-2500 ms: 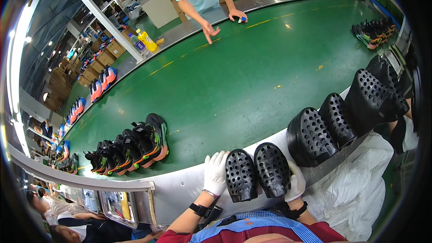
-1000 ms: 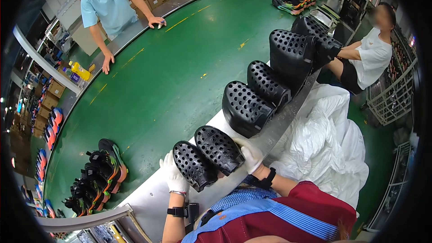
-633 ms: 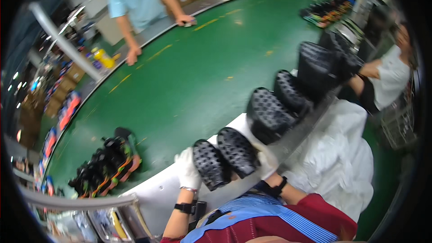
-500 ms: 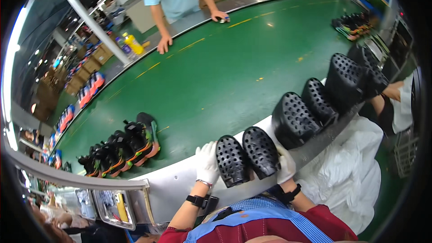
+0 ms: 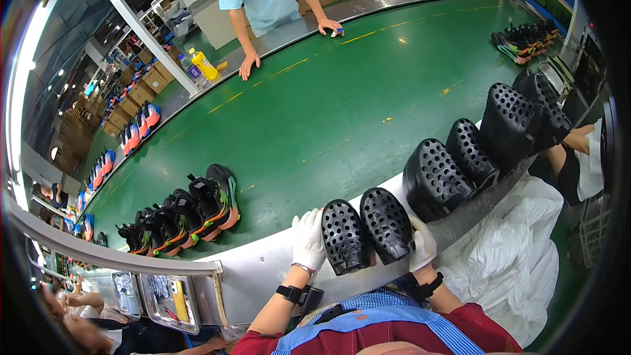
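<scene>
Two stacks of black perforated clog-shaped shells stand side by side at the steel edge of the green belt, a left shell stack (image 5: 344,236) and a right shell stack (image 5: 386,227). My left hand (image 5: 307,242), in a white glove, lies along the outer side of the left stack. Against the outer side of the right stack my right hand (image 5: 422,244), also gloved in white, curls its fingers. The pair is gripped between both hands; the thumbs are mostly hidden.
Larger black shell stacks (image 5: 437,177) line the edge to my right, above white plastic sheeting (image 5: 506,256). Black sneakers (image 5: 204,200) with orange-green soles sit on the belt (image 5: 315,118) at left, others (image 5: 526,41) at far right. Across it a person (image 5: 263,0) rests both hands on the edge.
The whole view has shifted slightly, so things appear a little farther right. Both hands stay at the sides of the same pair of shell stacks.
</scene>
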Motion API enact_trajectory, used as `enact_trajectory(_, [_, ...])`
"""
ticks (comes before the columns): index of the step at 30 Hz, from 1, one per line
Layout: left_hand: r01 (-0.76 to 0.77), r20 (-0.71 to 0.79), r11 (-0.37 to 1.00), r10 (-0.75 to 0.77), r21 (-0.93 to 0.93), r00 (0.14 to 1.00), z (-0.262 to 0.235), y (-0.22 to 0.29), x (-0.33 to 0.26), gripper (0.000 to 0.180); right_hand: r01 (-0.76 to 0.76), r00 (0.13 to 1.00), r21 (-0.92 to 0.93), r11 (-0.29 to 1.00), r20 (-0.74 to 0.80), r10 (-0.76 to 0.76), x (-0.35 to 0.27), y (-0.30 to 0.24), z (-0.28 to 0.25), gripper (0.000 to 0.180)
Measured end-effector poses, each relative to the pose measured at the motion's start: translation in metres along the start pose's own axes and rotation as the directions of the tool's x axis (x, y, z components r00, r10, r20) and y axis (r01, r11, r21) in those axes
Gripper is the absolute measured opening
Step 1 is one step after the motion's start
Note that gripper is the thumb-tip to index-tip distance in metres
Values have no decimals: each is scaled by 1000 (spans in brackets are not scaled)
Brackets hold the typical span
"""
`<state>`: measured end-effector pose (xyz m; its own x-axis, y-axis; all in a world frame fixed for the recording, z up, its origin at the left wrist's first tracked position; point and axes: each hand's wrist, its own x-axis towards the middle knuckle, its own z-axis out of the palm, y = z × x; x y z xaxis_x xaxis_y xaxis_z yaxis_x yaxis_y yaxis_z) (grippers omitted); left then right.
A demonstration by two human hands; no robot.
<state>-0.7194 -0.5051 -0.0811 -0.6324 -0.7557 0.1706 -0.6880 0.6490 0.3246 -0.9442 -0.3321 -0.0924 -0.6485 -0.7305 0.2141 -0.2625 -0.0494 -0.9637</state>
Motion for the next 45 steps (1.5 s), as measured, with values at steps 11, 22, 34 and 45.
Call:
enact_trajectory(11, [18,23,999,-18,-32,1000,-1,1,3,59,-26,1000,13,1000,4,26,0,1,-1,45])
enact_trajectory(22, [7,-10,999,-7,50,1000,8,-4,-2,56,-22,1000,32,999,20,22,-2,7,0,44])
enact_trajectory(34, [-7,-13,997,8,72,1000,11,-7,-2,56,-10,1000,39,999,6,10,-1,2,1,46])
enact_trajectory(45, [7,-2,999,-7,49,1000,5,-3,0,54,-19,1000,15,1000,2,19,-1,2,2,44])
